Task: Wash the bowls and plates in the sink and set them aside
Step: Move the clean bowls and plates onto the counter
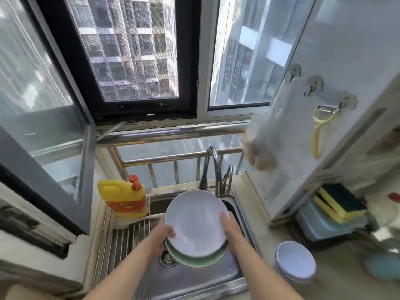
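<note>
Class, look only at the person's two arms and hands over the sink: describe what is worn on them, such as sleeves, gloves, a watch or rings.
Both forearms are bare from the bottom edge of the picture up to the hands, with no sleeves showing. The left hand and the right hand wear no gloves. No watch, bracelet or ring shows on either wrist or on the fingers, though the picture is a little blurred.

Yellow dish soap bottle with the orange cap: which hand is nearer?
Left. The left hand grips the white plate's left rim, just below and right of the yellow dish soap bottle; the right hand holds the opposite rim, farther away.
</note>
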`<state>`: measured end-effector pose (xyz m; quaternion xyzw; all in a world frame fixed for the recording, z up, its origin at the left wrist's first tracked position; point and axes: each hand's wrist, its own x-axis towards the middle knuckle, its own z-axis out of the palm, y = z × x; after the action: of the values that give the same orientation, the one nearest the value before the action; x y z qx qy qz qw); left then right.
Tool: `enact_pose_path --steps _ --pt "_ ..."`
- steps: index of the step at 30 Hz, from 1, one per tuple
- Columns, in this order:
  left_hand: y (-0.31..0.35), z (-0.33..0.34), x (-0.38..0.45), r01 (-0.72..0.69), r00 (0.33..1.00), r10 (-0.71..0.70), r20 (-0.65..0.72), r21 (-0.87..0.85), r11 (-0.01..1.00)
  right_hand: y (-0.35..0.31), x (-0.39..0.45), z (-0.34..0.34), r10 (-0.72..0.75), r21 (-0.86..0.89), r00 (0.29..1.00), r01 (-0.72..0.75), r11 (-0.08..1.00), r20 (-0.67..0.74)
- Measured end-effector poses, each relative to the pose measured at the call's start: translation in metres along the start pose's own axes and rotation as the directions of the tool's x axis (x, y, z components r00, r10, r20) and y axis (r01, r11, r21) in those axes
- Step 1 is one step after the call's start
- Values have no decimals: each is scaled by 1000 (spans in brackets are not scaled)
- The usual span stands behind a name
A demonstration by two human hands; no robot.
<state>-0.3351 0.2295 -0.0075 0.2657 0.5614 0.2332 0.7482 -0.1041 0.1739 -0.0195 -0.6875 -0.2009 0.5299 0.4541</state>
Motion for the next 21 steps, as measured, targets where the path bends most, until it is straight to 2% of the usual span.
enact_pose_path --steps 4,8,11,15,21 --pt "-18 6 1 -127 990 124 73 42 991 14 -18 -11 -39 76 991 49 996 -128" --pt "-23 21 -6 -135 985 132 109 15 991 29 -32 -25 -20 185 983 54 981 -183" --pt "-30 42 -20 -180 981 179 69 4 984 39 -46 -39 -57 176 966 103 979 -254" --pt "-49 62 -30 -227 972 221 82 80 971 43 -64 -66 -124 121 954 162 979 -272" --pt "-66 124 -70 -230 973 233 -7 120 966 37 -97 -128 -117 158 960 161 974 -255"
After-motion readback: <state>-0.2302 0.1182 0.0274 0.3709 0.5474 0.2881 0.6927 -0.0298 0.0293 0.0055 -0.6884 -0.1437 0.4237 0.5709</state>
